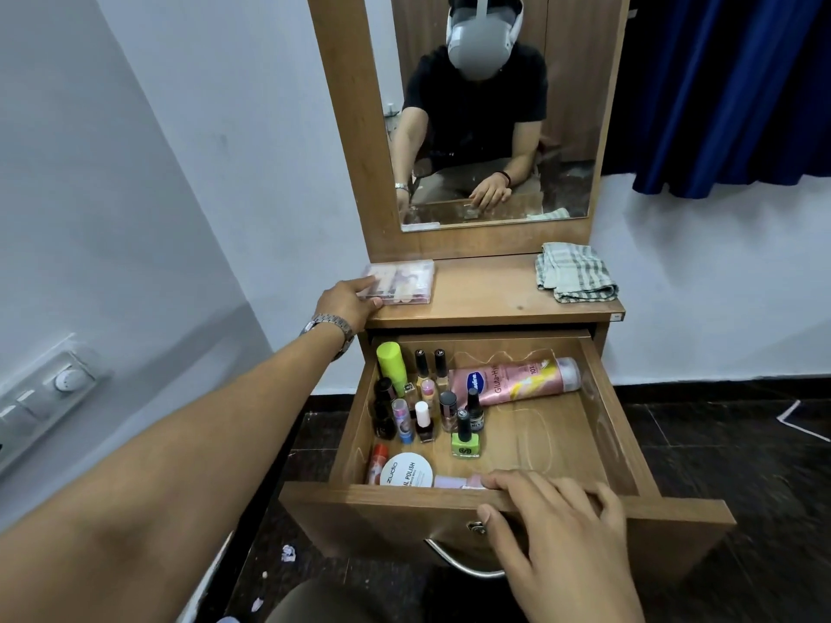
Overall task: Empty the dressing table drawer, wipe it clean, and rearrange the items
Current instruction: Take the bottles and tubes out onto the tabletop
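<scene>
Blue curtain hangs right; wall switch panel sits left.

wooden drawer pulled open, nail polish bottles upright at left

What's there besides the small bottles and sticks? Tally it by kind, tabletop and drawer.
Clear plastic box: 1
Folded checked cloth: 1
Pink lotion tube: 1
Lime green container: 1
Round white tub: 1
Total: 5

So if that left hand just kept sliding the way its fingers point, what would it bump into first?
The left hand is already touching the clear plastic box on the dressing table top. Past the box, probably the mirror's wooden base, though depth is unclear.
</scene>
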